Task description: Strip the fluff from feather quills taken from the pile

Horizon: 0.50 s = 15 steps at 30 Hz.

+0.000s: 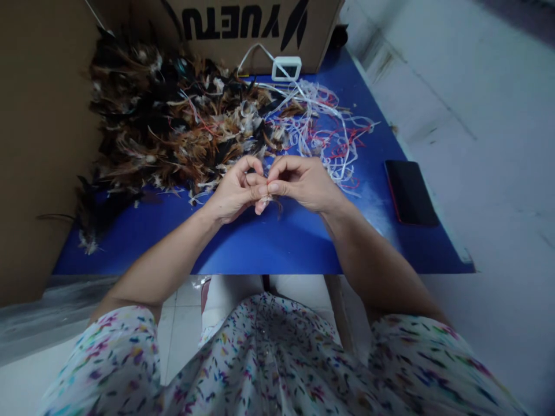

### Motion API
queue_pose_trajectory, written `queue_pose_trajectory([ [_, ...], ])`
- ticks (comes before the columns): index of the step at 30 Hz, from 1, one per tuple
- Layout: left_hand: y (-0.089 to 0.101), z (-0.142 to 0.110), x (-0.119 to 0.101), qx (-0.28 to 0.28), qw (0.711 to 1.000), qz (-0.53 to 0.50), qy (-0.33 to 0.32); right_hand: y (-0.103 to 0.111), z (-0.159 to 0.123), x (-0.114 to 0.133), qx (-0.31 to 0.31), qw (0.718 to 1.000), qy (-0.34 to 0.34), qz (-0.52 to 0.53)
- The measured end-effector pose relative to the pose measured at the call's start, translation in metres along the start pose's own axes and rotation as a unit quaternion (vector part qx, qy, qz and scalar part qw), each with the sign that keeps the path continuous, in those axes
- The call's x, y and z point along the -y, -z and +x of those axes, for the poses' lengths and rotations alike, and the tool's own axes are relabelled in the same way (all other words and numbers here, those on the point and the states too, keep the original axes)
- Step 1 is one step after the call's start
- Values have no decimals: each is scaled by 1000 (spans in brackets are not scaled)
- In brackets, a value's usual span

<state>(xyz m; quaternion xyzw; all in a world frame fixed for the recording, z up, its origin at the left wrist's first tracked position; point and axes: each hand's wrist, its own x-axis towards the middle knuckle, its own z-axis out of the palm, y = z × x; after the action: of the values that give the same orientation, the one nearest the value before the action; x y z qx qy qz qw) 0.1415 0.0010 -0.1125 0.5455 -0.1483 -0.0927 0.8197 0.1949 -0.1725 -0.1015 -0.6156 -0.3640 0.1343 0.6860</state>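
Where left hand (237, 192) and right hand (304, 182) meet, both pinching feather tuft (269, 199), part jutting just below them.

Both hands are together over the glossy blue table (269, 248)! The bare left hand (236, 193) and the bare right hand (306, 182) meet fingertip to fingertip, fingers pinched around a small wispy brown-and-white feather (278, 207) poking out below. Just beyond them, a big heap of brown, black and white feathers (173, 130) sprawls across the left, and its right side runs into a loose tangle of white and red strings (323, 124). Behind that, a little white plastic box with a dark screen (287, 68) stands before a brown cardboard carton with upside-down black lettering (234, 55). And over on the right, a black, red-edged phone (411, 193) lies flat, well apart from the hands!
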Motion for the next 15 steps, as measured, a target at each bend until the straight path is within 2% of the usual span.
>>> queue_pose_trajectory([
  [4, -1, 0, 0, 3, 1000, -12, -25, -3, 0, 2, -1, 1000, -16, 11],
  [10, -2, 0, 1, -23, 998, -6, -66, -7, -2, 1, 45, 995, -27, 82],
  [15, 1, -1, 7, -31, 996, 4, -80, -5, -3, 0, 70, 992, -33, 103],
])
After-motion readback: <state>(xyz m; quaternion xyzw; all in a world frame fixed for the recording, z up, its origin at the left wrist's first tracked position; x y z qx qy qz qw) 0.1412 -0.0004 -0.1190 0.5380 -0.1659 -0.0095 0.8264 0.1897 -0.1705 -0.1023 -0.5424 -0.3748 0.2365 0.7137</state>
